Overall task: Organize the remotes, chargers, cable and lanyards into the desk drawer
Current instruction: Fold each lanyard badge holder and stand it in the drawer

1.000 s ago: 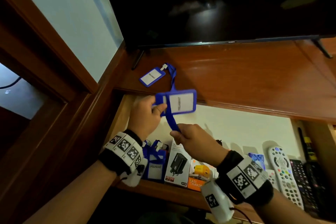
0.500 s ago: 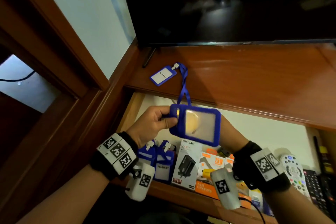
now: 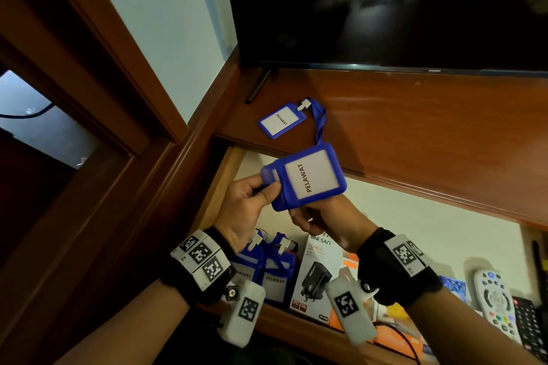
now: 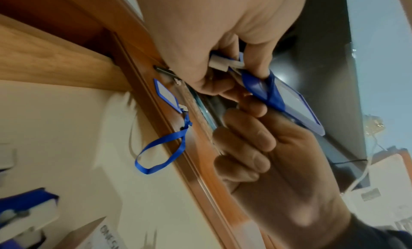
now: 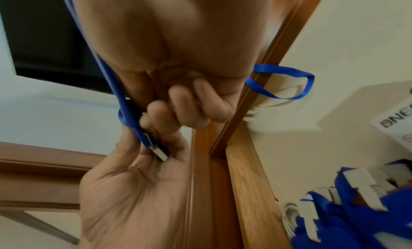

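Observation:
A blue badge holder (image 3: 307, 176) marked PELAWAT, with its lanyard strap wound round it, is held above the open drawer (image 3: 225, 175). My left hand (image 3: 252, 201) pinches its clip end (image 4: 223, 63). My right hand (image 3: 323, 221) sits under the card with fingers curled round the strap (image 5: 131, 115). A second blue badge (image 3: 281, 121) lies on the desk top (image 3: 415, 127); its strap (image 4: 160, 152) hangs over the edge into the drawer. Two more blue lanyards (image 3: 267, 272) stand in the drawer's front left.
The drawer also holds a white charger box (image 3: 318, 275), an orange box (image 3: 394, 335), a white remote (image 3: 498, 302) and black remotes (image 3: 530, 326) at the right. A dark TV screen (image 3: 385, 3) stands on the desk top, its foot (image 3: 258, 86) near the left corner.
The held badge has turned over from its clear back to its printed face. Its strap no longer hangs loose from it. Both hands stayed above the drawer.

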Demonstrator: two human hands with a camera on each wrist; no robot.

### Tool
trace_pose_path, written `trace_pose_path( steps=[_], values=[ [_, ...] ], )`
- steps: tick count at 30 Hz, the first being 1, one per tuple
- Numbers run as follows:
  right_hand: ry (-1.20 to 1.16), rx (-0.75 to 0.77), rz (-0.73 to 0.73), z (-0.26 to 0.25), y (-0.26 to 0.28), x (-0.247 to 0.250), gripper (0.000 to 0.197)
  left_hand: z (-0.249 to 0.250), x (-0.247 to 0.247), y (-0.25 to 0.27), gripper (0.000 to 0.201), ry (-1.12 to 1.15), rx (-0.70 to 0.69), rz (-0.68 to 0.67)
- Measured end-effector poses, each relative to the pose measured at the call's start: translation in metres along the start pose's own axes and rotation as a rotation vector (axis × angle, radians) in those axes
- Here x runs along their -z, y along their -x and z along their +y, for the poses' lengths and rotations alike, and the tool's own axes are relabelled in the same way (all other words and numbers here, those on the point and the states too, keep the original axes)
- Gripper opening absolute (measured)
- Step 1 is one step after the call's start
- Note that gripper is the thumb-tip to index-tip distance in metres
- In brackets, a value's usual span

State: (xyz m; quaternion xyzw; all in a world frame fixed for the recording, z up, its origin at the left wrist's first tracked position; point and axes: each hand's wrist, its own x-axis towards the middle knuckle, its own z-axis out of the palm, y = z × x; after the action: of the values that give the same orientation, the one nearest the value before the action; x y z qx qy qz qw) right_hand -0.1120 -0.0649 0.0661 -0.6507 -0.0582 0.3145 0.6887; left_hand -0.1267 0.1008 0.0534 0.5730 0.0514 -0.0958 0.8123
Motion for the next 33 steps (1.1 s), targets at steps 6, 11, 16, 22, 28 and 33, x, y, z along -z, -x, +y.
trace_pose_path(
  steps=[6, 11, 16, 22, 28, 33],
  values=[
    [0.060, -0.161, -0.150, 0.002, -0.033, -0.001, 0.028, 0.002, 0.025, -0.008, 0.029, 0.104, 0.029, 0.045],
    [0.287, -0.269, 0.001, -0.003, -0.066, 0.020, 0.019, 0.008, 0.051, -0.022, 0.020, -0.111, 0.038, 0.063],
    [0.509, -0.064, 0.502, -0.008, -0.104, 0.059, 0.023, 0.004, 0.083, -0.035, 0.008, -1.055, 0.200, -0.258],
    [0.945, -0.042, 0.562, -0.015, -0.165, 0.070, 0.045, -0.014, 0.033, -0.033, 0.032, -1.616, 0.379, -0.935],
    [1.242, -0.179, 0.417, 0.001, -0.198, 0.055, 0.056, -0.049, -0.006, -0.026, 0.033, -1.718, 0.248, -1.219],
    [1.155, -0.166, 0.534, 0.002, -0.193, 0.061, 0.052, -0.059, -0.012, -0.026, 0.017, -1.762, 0.220, -1.151]
  ],
)
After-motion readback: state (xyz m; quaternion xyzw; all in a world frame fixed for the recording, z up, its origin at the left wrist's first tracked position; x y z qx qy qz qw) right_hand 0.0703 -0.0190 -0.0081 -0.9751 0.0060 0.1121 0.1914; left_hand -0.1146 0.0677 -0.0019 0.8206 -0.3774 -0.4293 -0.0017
